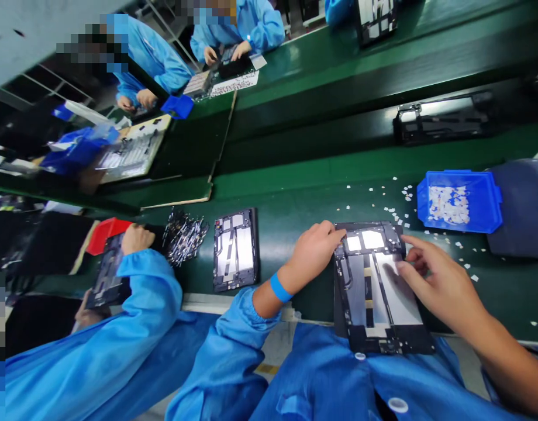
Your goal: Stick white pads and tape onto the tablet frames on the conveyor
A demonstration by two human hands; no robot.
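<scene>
An open-backed tablet tilts over the bench's front edge against my blue smock, its inner metal plates and cables facing up. Another dark panel shows beneath its left side. My left hand, with a blue wristband, grips the tablet's upper left corner; some of its fingertips are hidden. At the upper right edge is my right hand, thumb on the tablet's side and index finger at the corner, the other fingers curled. Small white pieces lie scattered on the bench just beyond the tablet.
A blue bin of white pieces stands at right beside a dark grey panel. Left lie another open tablet and a pile of thin strips. A co-worker's hand holds a device near a red bin. More people work opposite.
</scene>
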